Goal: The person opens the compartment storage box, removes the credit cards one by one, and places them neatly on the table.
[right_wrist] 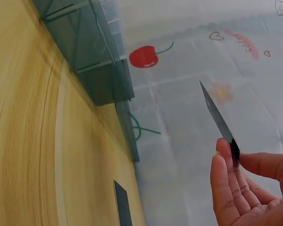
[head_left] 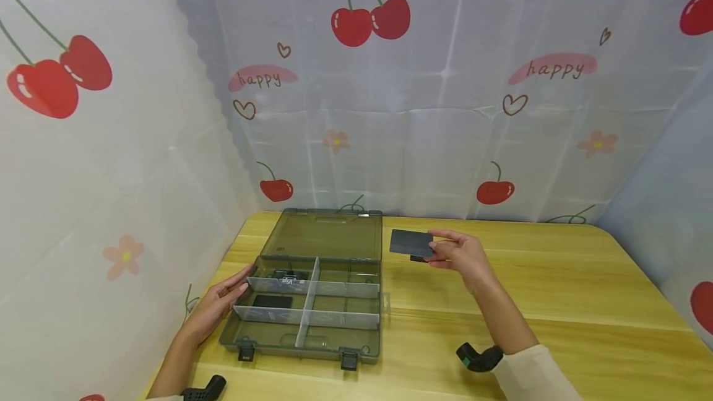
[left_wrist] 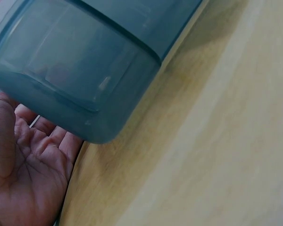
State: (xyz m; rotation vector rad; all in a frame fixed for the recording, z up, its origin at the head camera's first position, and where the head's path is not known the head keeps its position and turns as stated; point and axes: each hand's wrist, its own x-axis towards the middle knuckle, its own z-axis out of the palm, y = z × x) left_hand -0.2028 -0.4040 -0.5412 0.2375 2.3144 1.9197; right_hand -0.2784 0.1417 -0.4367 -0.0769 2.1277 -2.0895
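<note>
In the head view, my right hand (head_left: 459,255) pinches a dark grey card (head_left: 409,242) by its edge, above the table to the right of the box. The right wrist view shows the card (right_wrist: 218,117) almost edge-on between thumb and fingers. Another dark card (right_wrist: 123,205) lies on the table below. My left hand (head_left: 214,305) rests against the left wall of a translucent dark box (head_left: 301,351), its fingers fairly straight. The box's lid (head_left: 325,234) is folded back. A black card marked "Vip" (head_left: 291,278) sits in the back-left compartment, a black card (head_left: 273,301) in the middle-left one.
Pale dividers (head_left: 342,289) split the box into several compartments. Two black latches (head_left: 349,361) hang at its front. The wood-patterned table (head_left: 557,289) extends to the right, and a cherry-print curtain (head_left: 423,159) surrounds it at the back and sides.
</note>
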